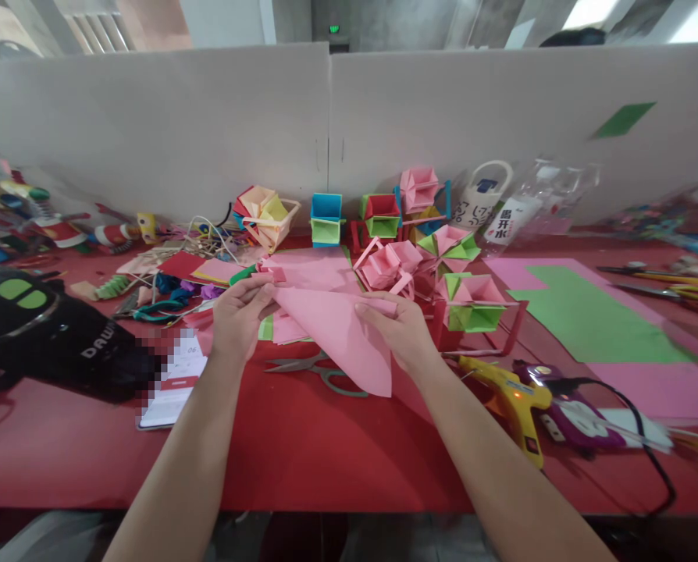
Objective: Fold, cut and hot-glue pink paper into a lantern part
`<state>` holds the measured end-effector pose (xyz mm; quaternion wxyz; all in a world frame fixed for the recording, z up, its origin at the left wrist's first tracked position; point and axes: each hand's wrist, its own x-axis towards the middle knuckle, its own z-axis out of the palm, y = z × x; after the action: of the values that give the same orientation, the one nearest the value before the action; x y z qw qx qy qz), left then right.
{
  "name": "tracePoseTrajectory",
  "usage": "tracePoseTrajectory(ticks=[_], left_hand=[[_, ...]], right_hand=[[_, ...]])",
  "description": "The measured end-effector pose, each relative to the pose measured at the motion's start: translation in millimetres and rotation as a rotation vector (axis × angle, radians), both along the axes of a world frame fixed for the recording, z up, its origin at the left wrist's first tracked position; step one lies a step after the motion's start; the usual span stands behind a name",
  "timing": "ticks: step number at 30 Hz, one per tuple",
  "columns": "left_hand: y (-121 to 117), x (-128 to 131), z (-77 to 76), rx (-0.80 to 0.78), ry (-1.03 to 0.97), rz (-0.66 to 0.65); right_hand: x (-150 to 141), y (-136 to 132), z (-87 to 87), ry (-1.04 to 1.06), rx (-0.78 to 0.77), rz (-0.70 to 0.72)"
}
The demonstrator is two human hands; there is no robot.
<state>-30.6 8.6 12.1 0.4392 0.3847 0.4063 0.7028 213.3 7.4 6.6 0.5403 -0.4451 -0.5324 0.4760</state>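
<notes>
A sheet of pink paper (340, 324) is stretched between my two hands, its lower part curling down above the red table. My left hand (240, 312) pinches its upper left corner between thumb and fingers. At the upper right, my right hand (399, 324) grips the paper, where the edge looks rolled or folded over. Grey-green scissors (319, 371) lie beneath the sheet, partly hidden by it. Behind my hands are more pink sheets (319, 269) in a pile. A folded pink paper model (384, 269) sits just beyond my right hand.
Several folded-paper models, one blue and green (326, 218), stand along the white partition (208, 125). A yellow glue gun (510, 402) and a purple power strip (583, 417) lie right. Green paper (600, 312) covers pink sheets. A black device (50, 336) and a phone (173, 390) are left.
</notes>
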Motion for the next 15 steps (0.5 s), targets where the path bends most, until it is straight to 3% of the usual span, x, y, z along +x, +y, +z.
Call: tracePoseTrajectory(ticks=[7, 15], left_hand=[[-1.9, 0.4, -2.8, 0.142, 0.298, 0.240], [-2.6, 1.0, -1.8, 0.211, 0.253, 0.304]], right_hand=[[-2.4, -4.0, 4.6, -0.043, 0.044, 0.045], [-0.7, -4.5, 5.2, -0.015, -0.015, 0.079]])
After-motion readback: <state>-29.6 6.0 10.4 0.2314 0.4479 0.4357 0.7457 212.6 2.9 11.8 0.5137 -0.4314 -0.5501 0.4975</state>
